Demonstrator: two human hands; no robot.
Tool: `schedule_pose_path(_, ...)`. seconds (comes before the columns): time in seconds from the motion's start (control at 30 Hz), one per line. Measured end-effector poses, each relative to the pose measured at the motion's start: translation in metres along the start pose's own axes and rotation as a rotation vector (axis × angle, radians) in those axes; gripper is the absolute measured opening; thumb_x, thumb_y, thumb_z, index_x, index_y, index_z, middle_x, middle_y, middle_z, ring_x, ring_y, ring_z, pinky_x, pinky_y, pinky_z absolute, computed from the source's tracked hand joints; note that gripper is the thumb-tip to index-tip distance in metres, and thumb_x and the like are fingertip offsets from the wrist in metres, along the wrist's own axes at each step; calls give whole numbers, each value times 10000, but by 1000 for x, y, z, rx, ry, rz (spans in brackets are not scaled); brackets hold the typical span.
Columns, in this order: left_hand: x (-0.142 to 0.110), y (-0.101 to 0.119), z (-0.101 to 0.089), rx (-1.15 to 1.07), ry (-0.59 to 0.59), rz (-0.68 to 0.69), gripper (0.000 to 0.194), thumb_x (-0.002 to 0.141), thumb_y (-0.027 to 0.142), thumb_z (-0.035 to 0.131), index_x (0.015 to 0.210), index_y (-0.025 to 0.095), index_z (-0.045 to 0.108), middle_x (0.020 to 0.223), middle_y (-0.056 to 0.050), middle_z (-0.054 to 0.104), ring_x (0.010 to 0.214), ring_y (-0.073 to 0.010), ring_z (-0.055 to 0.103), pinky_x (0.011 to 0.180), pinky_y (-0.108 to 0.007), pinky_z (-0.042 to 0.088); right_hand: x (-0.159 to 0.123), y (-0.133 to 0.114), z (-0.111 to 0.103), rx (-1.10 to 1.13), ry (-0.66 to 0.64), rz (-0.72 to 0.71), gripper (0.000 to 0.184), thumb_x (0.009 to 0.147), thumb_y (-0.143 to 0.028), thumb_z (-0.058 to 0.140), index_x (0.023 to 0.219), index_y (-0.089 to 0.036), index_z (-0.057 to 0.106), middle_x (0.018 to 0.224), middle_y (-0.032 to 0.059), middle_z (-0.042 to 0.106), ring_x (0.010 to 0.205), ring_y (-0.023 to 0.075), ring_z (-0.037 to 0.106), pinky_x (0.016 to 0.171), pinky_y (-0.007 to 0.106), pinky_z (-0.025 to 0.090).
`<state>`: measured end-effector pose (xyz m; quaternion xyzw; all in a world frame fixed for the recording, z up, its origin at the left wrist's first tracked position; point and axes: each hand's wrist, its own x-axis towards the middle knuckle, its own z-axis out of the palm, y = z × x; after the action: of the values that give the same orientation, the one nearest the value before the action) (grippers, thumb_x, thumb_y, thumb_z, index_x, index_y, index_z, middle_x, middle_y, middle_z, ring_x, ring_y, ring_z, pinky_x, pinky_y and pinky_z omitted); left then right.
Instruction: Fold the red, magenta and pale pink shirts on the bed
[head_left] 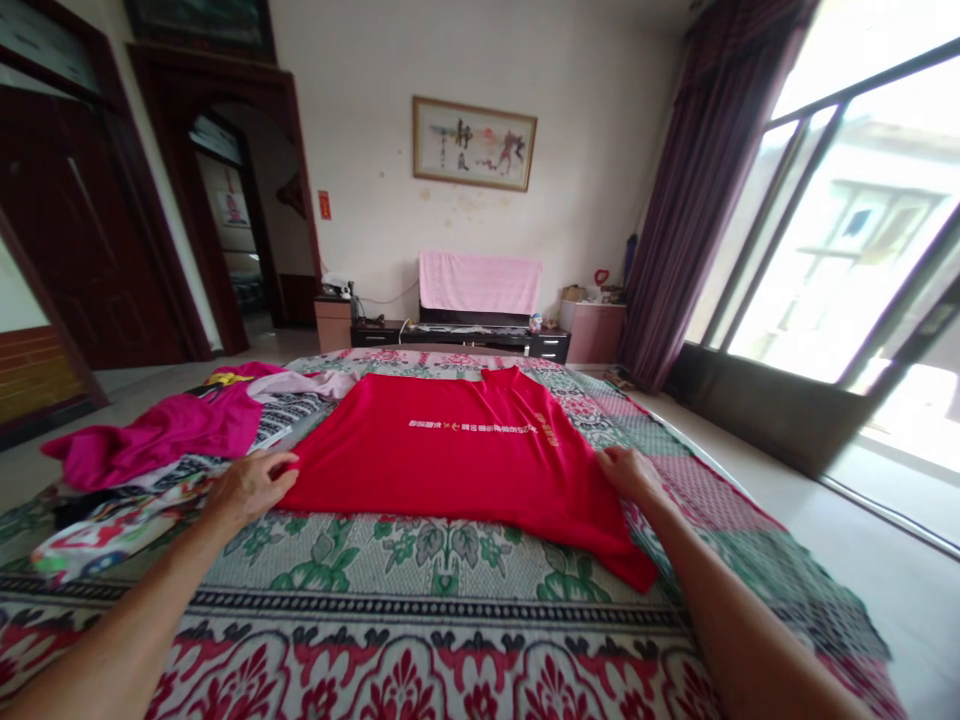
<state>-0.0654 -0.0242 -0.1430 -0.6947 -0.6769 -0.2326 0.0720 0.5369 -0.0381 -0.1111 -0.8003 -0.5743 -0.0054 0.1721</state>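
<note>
A red T-shirt (435,470) with white and gold lettering lies spread out in front of me, its collar toward the far right. At its left edge my left hand (251,487) pinches the hem corner between thumb and fingers. My right hand (628,472) grips the shirt's right side near the shoulder, with its fingers closed on the fabric. One sleeve slants toward me, below my right hand. The shirt rests on a patterned cloth (442,560) with flowers in green, red and white.
Left of the shirt lies a pile of clothes, with a magenta garment (187,425) on top and a colourful printed one (112,535) nearer me. Behind stand a low black cabinet (480,338) and a pink cloth (480,282) draped over a flat object. A window (862,230) is at right.
</note>
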Motion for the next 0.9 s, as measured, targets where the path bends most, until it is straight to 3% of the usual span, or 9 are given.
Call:
schedule_pose_path(0.13, 5, -12, 14, -21, -2, 84, 403, 736, 425, 465, 962, 205, 715, 1104, -89, 694, 1044, -253, 632, 972, -325, 456, 3, -1, 9, -40, 28, 30, 447, 842, -513, 449, 956, -207, 754, 942, 102, 716, 884, 238, 646, 649, 267, 414)
schedule_pose_path(0.27, 7, -17, 20, -7, -18, 62, 406, 744, 421, 451, 982, 217, 710, 1162, -72, 676, 1086, -244, 620, 1012, -320, 438, 3, -4, 8, -30, 16, 18, 395, 849, -463, 469, 948, -212, 758, 895, 82, 727, 865, 219, 655, 653, 254, 419)
schedule_pose_path(0.4, 6, -20, 20, -22, -42, 56, 442, 747, 436, 446, 1019, 197, 699, 1200, -92, 658, 1115, -246, 609, 1033, -329, 423, 0, 0, 1, -11, 27, 103, 332, 829, -399, 498, 892, -214, 766, 868, 76, 741, 826, 215, 671, 613, 246, 429)
schedule_pose_path(0.57, 5, -20, 19, -33, -72, 45, 448, 751, 439, 449, 1036, 191, 689, 1220, -100, 646, 1126, -249, 601, 1041, -342, 415, 2, 10, 5, -1, 61, 143, 367, 812, -447, 510, 966, -222, 757, 988, 93, 729, 898, 253, 671, 674, 288, 474)
schedule_pose_path(0.63, 5, -19, 20, -25, -63, 38, 454, 750, 431, 446, 1044, 185, 690, 1229, -107, 639, 1149, -258, 588, 1056, -352, 402, 4, 11, 11, 34, 125, 70, 416, 831, -428, 497, 1111, -203, 707, 1137, 113, 682, 970, 254, 654, 772, 317, 490)
schedule_pose_path(0.73, 5, -17, 21, -17, -32, 43, 455, 749, 404, 438, 1061, 192, 692, 1243, -92, 635, 1216, -264, 546, 1095, -356, 366, 10, 8, 21, 136, 191, -155, 436, 867, -320, 460, 1250, -170, 603, 1309, 122, 583, 1100, 225, 604, 941, 328, 451)
schedule_pose_path(0.8, 5, -17, 22, -30, -35, 68, 457, 748, 368, 423, 1069, 192, 696, 1269, -83, 625, 1239, -250, 533, 1105, -340, 358, 16, 5, 28, 182, 172, -272, 424, 880, -283, 442, 1267, -169, 575, 1350, 115, 553, 1179, 213, 559, 1013, 332, 408)
schedule_pose_path(0.9, 6, -18, 22, -44, -52, 74, 462, 730, 299, 400, 1049, 174, 710, 1290, -91, 621, 1215, -231, 559, 1100, -325, 368, 22, 3, 36, 163, 55, -325, 424, 890, -325, 448, 1265, -167, 568, 1348, 123, 555, 1225, 233, 524, 1046, 371, 383)
